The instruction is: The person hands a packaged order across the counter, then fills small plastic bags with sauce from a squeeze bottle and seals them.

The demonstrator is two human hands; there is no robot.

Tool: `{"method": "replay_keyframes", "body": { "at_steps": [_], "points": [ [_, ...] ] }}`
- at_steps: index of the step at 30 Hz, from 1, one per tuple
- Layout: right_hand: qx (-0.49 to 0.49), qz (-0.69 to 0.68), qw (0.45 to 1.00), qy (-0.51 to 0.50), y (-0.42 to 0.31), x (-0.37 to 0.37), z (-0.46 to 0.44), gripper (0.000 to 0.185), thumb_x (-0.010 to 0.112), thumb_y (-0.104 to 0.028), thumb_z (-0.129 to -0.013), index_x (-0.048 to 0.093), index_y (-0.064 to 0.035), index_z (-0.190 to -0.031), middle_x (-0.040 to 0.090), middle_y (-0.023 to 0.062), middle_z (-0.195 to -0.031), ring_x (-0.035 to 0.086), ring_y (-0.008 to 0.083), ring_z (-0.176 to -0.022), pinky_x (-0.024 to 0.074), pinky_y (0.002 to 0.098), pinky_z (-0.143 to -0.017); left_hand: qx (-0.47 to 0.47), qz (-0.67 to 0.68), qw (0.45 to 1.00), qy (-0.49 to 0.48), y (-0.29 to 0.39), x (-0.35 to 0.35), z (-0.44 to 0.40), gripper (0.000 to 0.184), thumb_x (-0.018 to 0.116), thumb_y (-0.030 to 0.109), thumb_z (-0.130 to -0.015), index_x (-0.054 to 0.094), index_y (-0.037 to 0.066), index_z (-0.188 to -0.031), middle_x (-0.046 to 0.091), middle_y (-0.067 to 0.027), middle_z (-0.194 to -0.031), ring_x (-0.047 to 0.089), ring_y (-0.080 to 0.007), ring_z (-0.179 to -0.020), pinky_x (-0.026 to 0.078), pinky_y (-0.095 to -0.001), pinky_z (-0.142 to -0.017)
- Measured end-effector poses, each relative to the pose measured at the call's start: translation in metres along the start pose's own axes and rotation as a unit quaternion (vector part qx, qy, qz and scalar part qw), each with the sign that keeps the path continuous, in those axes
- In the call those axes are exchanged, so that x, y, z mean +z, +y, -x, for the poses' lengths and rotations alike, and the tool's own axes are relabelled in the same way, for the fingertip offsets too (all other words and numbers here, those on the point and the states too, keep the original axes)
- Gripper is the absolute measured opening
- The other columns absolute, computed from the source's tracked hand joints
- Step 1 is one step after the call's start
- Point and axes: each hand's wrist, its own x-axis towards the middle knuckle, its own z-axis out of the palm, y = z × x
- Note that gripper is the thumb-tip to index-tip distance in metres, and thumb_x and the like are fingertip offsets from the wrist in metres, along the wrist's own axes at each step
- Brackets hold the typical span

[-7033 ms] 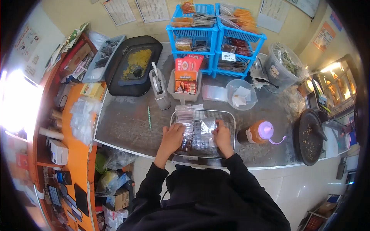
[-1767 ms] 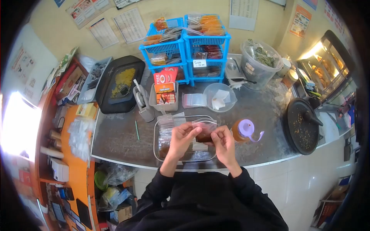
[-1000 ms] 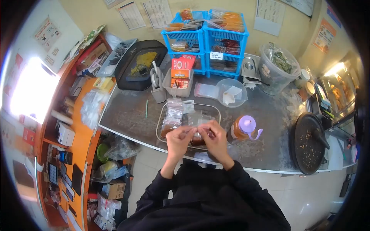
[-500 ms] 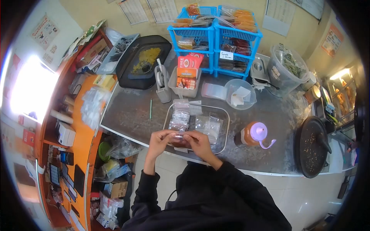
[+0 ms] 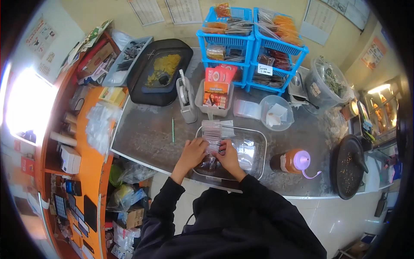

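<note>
My left hand (image 5: 193,153) is at the left side of a row of small clear plastic sachets (image 5: 211,133), its fingers curled in against them. Opposite it, my right hand (image 5: 229,157) pinches at the row's near end. A dark-filled sachet (image 5: 208,163) shows between and below both hands, partly covered by the fingers. The row stands inside a metal wire basket (image 5: 264,152) on the counter. More clear packets (image 5: 246,151) lie flat in the basket's right part.
A squeeze bottle (image 5: 290,161) with a lilac lid stands right of the basket. Behind are a tape dispenser (image 5: 186,103), a tub of red cards (image 5: 214,113), a round clear bowl (image 5: 276,125) and blue tiered racks (image 5: 252,47). A stone mortar (image 5: 347,172) sits far right, a green pen (image 5: 173,130) left.
My hands have gone from pinching a dark red sachet together above the basket's front edge to pressing around the sachet row, now farther apart. The view has shifted slightly.
</note>
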Motion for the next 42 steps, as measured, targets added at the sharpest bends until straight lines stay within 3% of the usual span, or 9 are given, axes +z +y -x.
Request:
{"method": "replay_keyframes", "body": {
  "at_steps": [7,12,15,18,21,24,27,30,42],
  "points": [
    [-0.040,-0.026,0.999,-0.006,-0.008,-0.005,0.009,0.059,0.080,-0.004,-0.078,0.046,-0.0057,-0.126,0.062,0.0089,-0.088,0.062,0.0152,-0.070,0.0519,0.0284,-0.061,0.019,-0.024,0.998,-0.046,-0.001,0.001,-0.014,0.044,0.074,0.020,-0.078,0.061,0.014,-0.119,0.057,-0.0035,-0.115,0.053,-0.0248,-0.111,0.035,-0.0423,-0.088],
    [-0.054,-0.042,0.997,-0.027,-0.026,-0.017,0.016,0.054,0.076,-0.006,-0.083,0.046,-0.0065,-0.128,0.065,0.0102,-0.086,0.067,0.0195,-0.072,0.0539,0.0319,-0.062,0.066,-0.012,0.997,-0.039,-0.001,-0.002,-0.014,0.025,0.070,0.019,-0.078,0.060,0.014,-0.100,0.057,-0.0032,-0.101,0.055,-0.0234,-0.103,0.035,-0.0421,-0.085],
    [0.022,-0.106,0.994,-0.021,-0.007,-0.016,0.002,0.049,0.076,-0.008,-0.084,0.050,-0.0071,-0.125,0.063,0.0117,-0.091,0.067,0.0196,-0.074,0.0549,0.0327,-0.064,0.087,-0.050,0.995,-0.009,0.002,0.006,-0.006,0.016,0.064,0.018,-0.081,0.059,0.014,-0.096,0.057,-0.0028,-0.095,0.056,-0.0216,-0.099,0.036,-0.0419,-0.084],
    [-0.095,0.040,0.994,0.029,0.000,-0.014,-0.014,0.046,0.077,-0.010,-0.083,0.052,-0.0065,-0.122,0.060,0.0132,-0.097,0.066,0.0201,-0.076,0.0550,0.0332,-0.065,0.098,-0.077,0.992,0.015,0.003,0.011,-0.002,0.012,0.058,0.018,-0.083,0.060,0.013,-0.094,0.057,-0.0026,-0.092,0.057,-0.0206,-0.096,0.037,-0.0412,-0.083],
    [-0.041,0.005,0.998,-0.037,-0.010,-0.014,-0.026,0.052,0.079,-0.009,-0.080,0.050,-0.0062,-0.123,0.055,0.0153,-0.105,0.065,0.0264,-0.084,0.0549,0.0360,-0.072,0.111,-0.084,0.990,0.038,0.003,0.012,-0.002,0.012,0.057,0.017,-0.082,0.060,0.013,-0.093,0.057,-0.0023,-0.091,0.057,-0.0201,-0.093,0.037,-0.0405,-0.083],
    [-0.081,0.065,0.993,0.046,-0.019,-0.007,-0.026,0.058,0.079,-0.006,-0.076,0.048,-0.0067,-0.125,0.052,0.0168,-0.110,0.062,0.0335,-0.093,0.0532,0.0400,-0.080,0.105,-0.101,0.989,0.016,0.003,0.011,-0.001,0.016,0.058,0.016,-0.082,0.063,0.013,-0.097,0.058,-0.0024,-0.092,0.057,-0.0203,-0.093,0.036,-0.0398,-0.083],
    [-0.145,0.111,0.983,0.027,-0.025,-0.008,-0.029,0.063,0.079,-0.001,-0.073,0.047,-0.0068,-0.127,0.047,0.0146,-0.112,0.058,0.0301,-0.096,0.0524,0.0387,-0.075,0.107,-0.115,0.988,0.011,0.005,0.009,0.004,0.019,0.059,0.014,-0.080,0.064,0.013,-0.098,0.059,-0.0021,-0.093,0.057,-0.0201,-0.094,0.036,-0.0393,-0.084],
    [-0.114,0.084,0.990,-0.012,-0.035,-0.014,-0.027,0.061,0.077,-0.001,-0.074,0.046,-0.0070,-0.126,0.049,0.0183,-0.113,0.057,0.0396,-0.099,0.0495,0.0443,-0.086,0.115,-0.106,0.987,0.038,0.009,0.004,0.010,0.021,0.059,0.013,-0.079,0.065,0.012,-0.098,0.059,-0.0016,-0.093,0.057,-0.0197,-0.094,0.037,-0.0392,-0.084],
    [-0.207,0.313,0.923,-0.082,-0.038,-0.013,-0.042,0.032,0.074,-0.010,-0.076,0.061,-0.0066,-0.105,0.059,0.0112,-0.101,0.057,0.0338,-0.101,0.0477,0.0433,-0.085,0.092,-0.073,0.990,0.074,0.013,0.010,0.023,0.024,0.059,0.011,-0.078,0.066,0.011,-0.101,0.063,-0.0015,-0.100,0.058,-0.0195,-0.097,0.038,-0.0405,-0.087]
  ]
}}
